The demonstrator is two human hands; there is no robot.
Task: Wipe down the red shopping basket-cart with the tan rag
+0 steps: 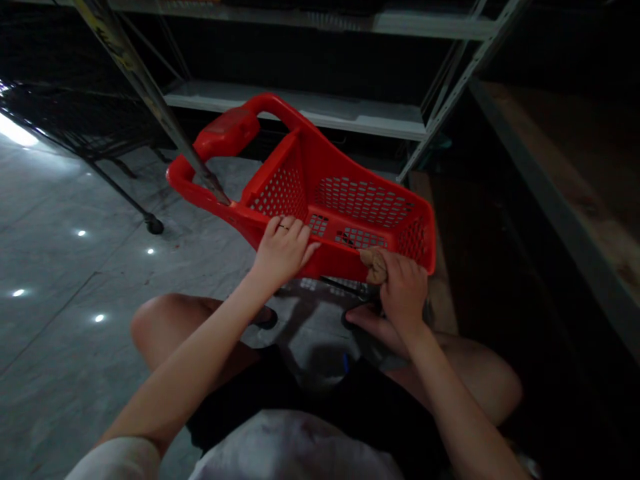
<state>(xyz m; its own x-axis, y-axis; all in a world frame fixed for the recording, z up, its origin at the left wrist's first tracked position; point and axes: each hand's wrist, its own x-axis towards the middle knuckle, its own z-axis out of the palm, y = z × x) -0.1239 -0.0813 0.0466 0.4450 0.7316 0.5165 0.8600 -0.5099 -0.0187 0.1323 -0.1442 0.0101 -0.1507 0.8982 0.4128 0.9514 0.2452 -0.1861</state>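
Observation:
In the head view a red plastic shopping cart (330, 157) with perforated basket walls stands between my legs and the shelving. My left hand (286, 250) hooks its fingers over the cart's near rim, a ring on one finger. Farther right on that same rim, my right hand (405, 283) is closed on a crumpled brown cloth (375, 265), pressing it to the edge. The inside of the basket shows only its slotted floor and walls. Part of the cloth is hidden by the right fingers.
Behind the cart rises a metal shelf rack (300, 103). A grey pole (145, 87) slants down over the cart's handle. Dark wire carts (70, 127) on wheels stand to the left on the grey tiled floor (65, 280). A wooden-edged platform (555, 180) lies to the right.

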